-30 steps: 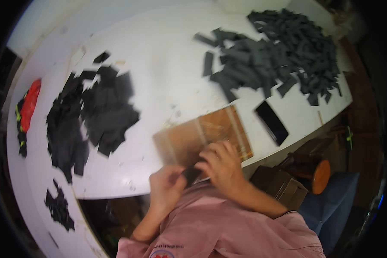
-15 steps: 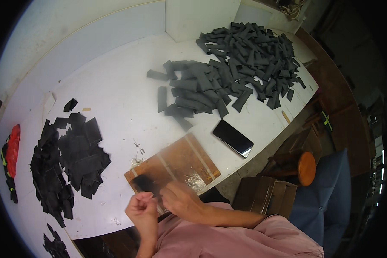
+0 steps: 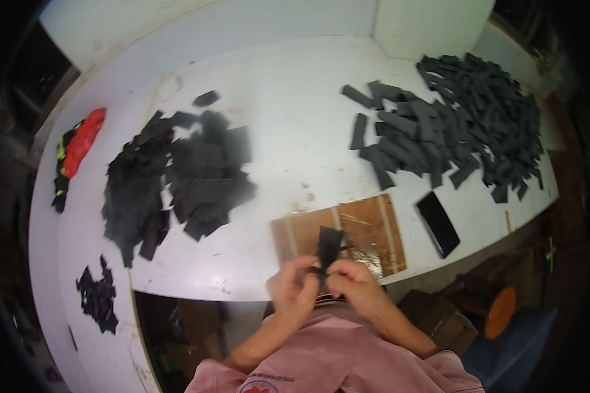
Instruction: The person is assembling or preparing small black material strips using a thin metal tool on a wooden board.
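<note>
A small black fabric piece stands up between my hands at the table's near edge. My left hand is closed, its fingertips pinching a dark end at the piece's lower left. My right hand also pinches the piece, at its lower right. Beneath and beyond them lies a brown board with pale tape strips across it. Flat black fabric pieces lie heaped to the left. Rolled or folded dark grey pieces form a large pile at the far right.
On the table, a black phone lies right of the board. Red plastic is at the far left, with small black scraps nearer. Beyond the right edge are a cardboard box and a round stool.
The view has swung, shifting the table contents rightward in the picture. The black piece, blurred over the board before, now stands upright between both hands, which have come to a matching pinch.
</note>
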Motion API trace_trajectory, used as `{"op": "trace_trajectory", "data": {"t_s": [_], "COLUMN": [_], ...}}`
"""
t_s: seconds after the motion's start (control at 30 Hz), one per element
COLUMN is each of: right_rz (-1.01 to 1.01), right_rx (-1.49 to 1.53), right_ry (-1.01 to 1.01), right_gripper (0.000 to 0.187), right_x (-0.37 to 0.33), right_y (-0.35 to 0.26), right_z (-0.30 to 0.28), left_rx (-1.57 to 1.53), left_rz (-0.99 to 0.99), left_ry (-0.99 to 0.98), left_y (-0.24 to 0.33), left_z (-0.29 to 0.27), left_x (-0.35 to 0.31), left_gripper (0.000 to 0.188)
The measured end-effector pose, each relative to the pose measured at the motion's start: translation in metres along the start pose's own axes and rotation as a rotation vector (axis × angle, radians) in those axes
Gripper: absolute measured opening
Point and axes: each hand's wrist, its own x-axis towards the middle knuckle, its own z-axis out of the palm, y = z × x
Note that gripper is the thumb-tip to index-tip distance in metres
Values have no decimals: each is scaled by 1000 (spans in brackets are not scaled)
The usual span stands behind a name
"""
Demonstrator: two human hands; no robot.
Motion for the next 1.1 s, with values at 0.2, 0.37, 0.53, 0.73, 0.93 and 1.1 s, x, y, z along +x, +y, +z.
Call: {"op": "trace_trajectory", "data": {"t_s": [0.2, 0.37, 0.53, 0.73, 0.93, 1.1], "right_rz": [-127, -462, -706, -689, -224, -33], "right_rx": [306, 74, -449, -541, -265, 104], "right_ry": [-52, -1, 214, 231, -34, -86], "right_gripper": [4, 11, 7, 5, 14, 15], "right_x": [3, -4, -17, -12, 16, 30], "right_y": [8, -15, -45, -93, -106, -50], "right_z": [-8, -5, 1, 13, -6, -31], "left_rx": [-1100, -506, 14, -1153, -1798, -1667], "left_rz": [-731, -360, 164, -511, -756, -864], "left_ry": [-701, -552, -175, -528, -777, -639], "left_y": [30, 43, 58, 82, 61, 18], "left_z": [-24, -15, 10, 3, -2, 1], "left_x": [12, 6, 8, 45, 78, 66], "left_gripper": [39, 40, 23, 24, 36, 36]}}
